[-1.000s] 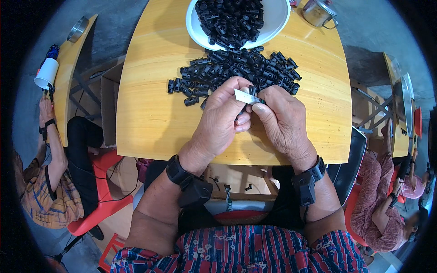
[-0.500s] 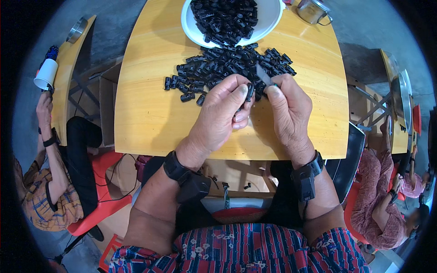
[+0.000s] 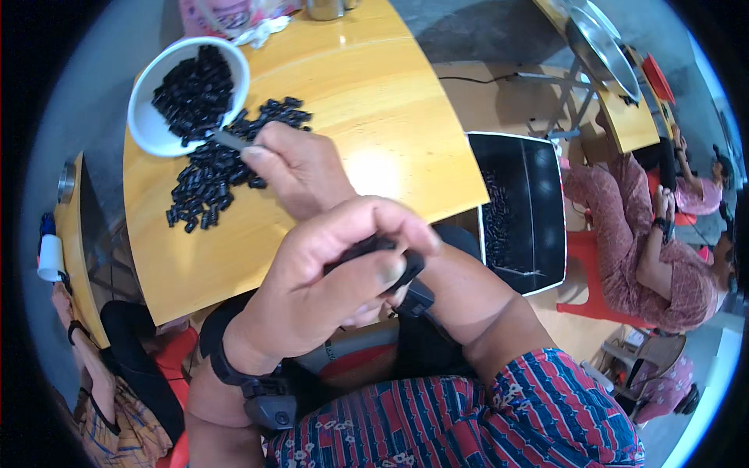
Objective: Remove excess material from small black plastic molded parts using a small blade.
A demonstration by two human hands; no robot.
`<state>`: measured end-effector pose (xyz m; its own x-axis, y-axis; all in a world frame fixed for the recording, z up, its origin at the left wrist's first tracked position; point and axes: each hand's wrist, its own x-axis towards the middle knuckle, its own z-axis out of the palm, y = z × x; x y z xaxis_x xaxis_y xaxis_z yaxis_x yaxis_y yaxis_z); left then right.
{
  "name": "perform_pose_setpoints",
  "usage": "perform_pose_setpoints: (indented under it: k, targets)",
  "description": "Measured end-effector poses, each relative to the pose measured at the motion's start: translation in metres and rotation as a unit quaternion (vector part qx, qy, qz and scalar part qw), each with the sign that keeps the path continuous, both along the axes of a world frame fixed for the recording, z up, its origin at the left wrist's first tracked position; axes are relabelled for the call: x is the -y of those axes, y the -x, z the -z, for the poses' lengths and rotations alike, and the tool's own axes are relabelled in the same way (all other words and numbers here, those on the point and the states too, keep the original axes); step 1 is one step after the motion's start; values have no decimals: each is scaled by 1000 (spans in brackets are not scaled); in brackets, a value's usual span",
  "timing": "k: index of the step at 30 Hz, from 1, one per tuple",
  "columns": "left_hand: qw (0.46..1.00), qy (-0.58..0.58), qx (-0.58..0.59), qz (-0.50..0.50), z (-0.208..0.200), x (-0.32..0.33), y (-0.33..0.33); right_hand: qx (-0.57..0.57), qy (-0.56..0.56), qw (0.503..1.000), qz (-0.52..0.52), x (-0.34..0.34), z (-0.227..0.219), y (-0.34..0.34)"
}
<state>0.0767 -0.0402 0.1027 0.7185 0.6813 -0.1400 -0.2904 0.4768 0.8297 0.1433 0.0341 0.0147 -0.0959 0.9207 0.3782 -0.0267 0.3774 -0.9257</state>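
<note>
My left hand (image 3: 312,281) is closed around small black plastic pieces (image 3: 408,269), close to the camera and over my right forearm; how many it holds is hidden. Beyond it, my right hand (image 3: 300,168) pinches a small flat grey blade (image 3: 231,140) whose tip points left toward a white bowl. Under that blade spreads a loose pile of black cylindrical plastic pieces (image 3: 204,181) on the wooden table. The white bowl (image 3: 139,117) stands at the table's far left, heaped with more of the same pieces (image 3: 195,93).
To the table's right, a black open box (image 3: 530,210) contains many small black pieces. A metal mug (image 3: 324,8) and a pink bag (image 3: 222,15) are at the back. Co-workers sit left and right, near a red stool (image 3: 585,269).
My view has swung right, bringing the black box into sight. My left hand has moved toward the right, across my right forearm, with black pieces still inside. My right hand still holds the blade.
</note>
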Motion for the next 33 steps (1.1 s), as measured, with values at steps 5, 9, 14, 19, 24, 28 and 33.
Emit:
perform_pose_setpoints:
  k: [5,9,14,19,24,28,33]
  targets:
    - [999,34,-29,10,-29,-19,-73,-63,-5,997,43,3,-6,-10]
    - [997,14,-18,70,-30,-25,-125,-61,51,994,70,2,0,-24]
    - [997,37,-24,66,-12,-23,-187,-100,-49,993,46,0,0,-34]
    - [988,148,-42,29,11,-35,-217,-34,-4,997,75,-1,2,-40]
    - [986,165,8,6,16,-50,-204,-31,-1,992,125,-3,8,-42]
    - [996,29,85,-3,-21,-44,-155,-12,4,991,131,-3,15,-22]
    - [965,-158,178,-113,-12,-45,-48,-200,59,978,-12,6,-3,-55]
